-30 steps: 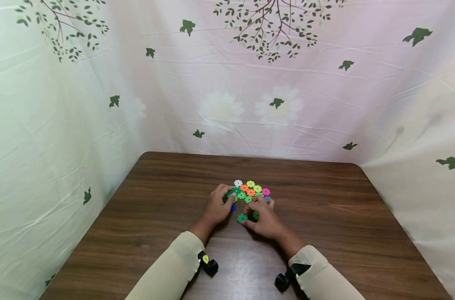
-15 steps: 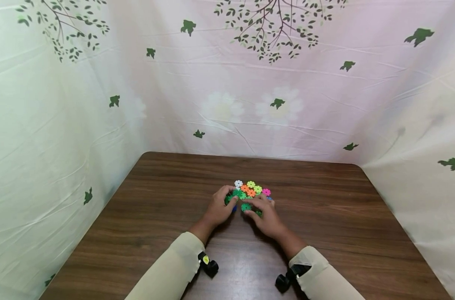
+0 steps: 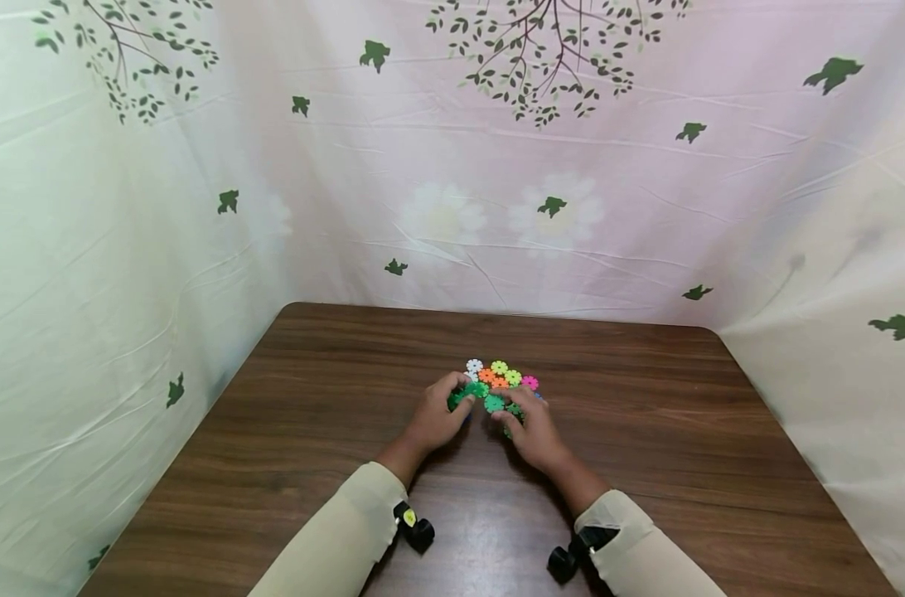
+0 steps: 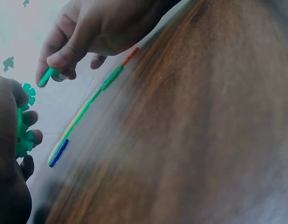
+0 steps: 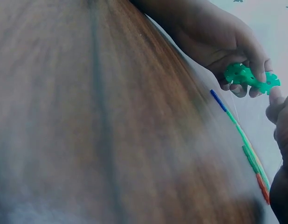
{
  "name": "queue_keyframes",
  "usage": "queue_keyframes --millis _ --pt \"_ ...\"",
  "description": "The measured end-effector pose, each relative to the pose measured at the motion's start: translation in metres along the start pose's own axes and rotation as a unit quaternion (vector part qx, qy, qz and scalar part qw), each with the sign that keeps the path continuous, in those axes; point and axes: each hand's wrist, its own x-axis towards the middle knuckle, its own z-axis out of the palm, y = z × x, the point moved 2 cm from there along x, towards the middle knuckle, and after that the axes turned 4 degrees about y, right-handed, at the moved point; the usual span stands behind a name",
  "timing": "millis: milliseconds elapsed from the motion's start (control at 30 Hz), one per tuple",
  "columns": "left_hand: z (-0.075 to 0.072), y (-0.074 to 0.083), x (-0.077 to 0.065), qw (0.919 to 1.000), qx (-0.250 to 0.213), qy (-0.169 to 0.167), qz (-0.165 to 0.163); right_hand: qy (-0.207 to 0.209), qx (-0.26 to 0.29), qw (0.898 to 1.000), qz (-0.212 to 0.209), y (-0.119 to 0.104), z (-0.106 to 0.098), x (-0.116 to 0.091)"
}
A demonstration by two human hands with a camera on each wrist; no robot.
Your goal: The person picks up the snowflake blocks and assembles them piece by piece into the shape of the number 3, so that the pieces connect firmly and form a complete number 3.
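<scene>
In the head view, my left hand point(image 3: 436, 414) grips a few joined green flower-shaped discs point(image 3: 479, 390) between thumb and fingers. They show clearly in the right wrist view as a linked green chain point(image 5: 246, 77). My right hand point(image 3: 534, 431) pinches another green flower disc point(image 3: 493, 404), seen edge-on as a green disc point(image 4: 47, 77) in the left wrist view. The two hands are close together, their green pieces a small gap apart in the head view. Another green disc point(image 3: 508, 432) shows by the right thumb, partly hidden.
Beyond the hands, loose flower discs lie flat on the brown wooden table point(image 3: 333, 398): white point(image 3: 474, 365), orange point(image 3: 486, 375), yellow point(image 3: 500, 366) and pink point(image 3: 529, 382). A blue disc point(image 4: 58, 153) lies near the left hand. Patterned cloth surrounds the table.
My right hand has brought its green disc up and away from me, closer to the left hand's pieces. The left hand has turned its green pieces slightly and shifted a little right.
</scene>
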Motion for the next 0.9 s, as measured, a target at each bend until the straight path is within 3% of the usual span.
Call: queue_keyframes --millis 300,900 --pt "0.0026 0.0001 0.0024 0.9992 -0.019 -0.033 0.013 0.017 0.004 1.0 0.026 0.0022 -0.0022 0.002" --pt "0.0039 -0.0011 0.0046 0.9968 -0.048 -0.064 0.013 -0.013 0.045 0.998 0.049 0.0013 -0.002 0.0028"
